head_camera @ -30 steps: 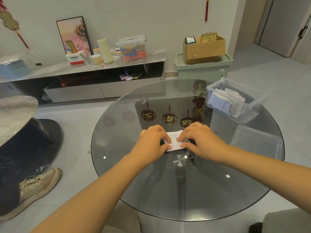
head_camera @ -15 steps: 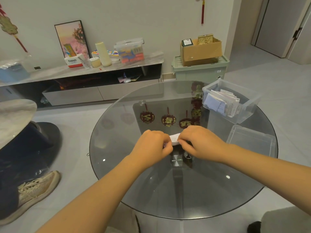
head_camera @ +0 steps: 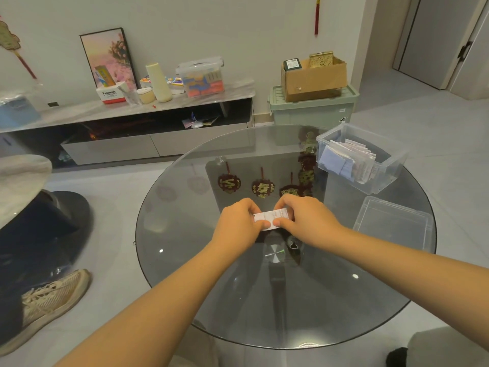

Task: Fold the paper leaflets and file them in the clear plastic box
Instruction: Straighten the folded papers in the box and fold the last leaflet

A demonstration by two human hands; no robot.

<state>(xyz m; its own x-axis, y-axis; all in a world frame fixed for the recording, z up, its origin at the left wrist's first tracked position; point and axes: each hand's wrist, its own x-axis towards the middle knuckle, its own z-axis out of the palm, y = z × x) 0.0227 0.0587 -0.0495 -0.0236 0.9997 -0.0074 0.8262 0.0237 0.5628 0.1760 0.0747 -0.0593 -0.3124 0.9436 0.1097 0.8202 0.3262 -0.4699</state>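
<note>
Presently a small white leaflet (head_camera: 271, 219) is pinched between the left hand (head_camera: 239, 225) and right hand (head_camera: 304, 218) above the glass bench (head_camera: 185, 260), where uneven pressure could skew its crease.

A home living room. A low TV console (head_camera: 148, 144) runs along the wall, carrying a framed picture (head_camera: 108, 58), a tissue box (head_camera: 110, 95), a cup (head_camera: 158, 82) and a lidded bin (head_camera: 201, 76). A red tassel ornament (head_camera: 316, 18) hangs on the wall. A round glass table (head_camera: 201, 274) stands on pale floor tiles (head_camera: 436, 128). A green storage tub (head_camera: 312, 109) bears a cardboard box (head_camera: 315, 79), near an interior door (head_camera: 434, 41).
</note>
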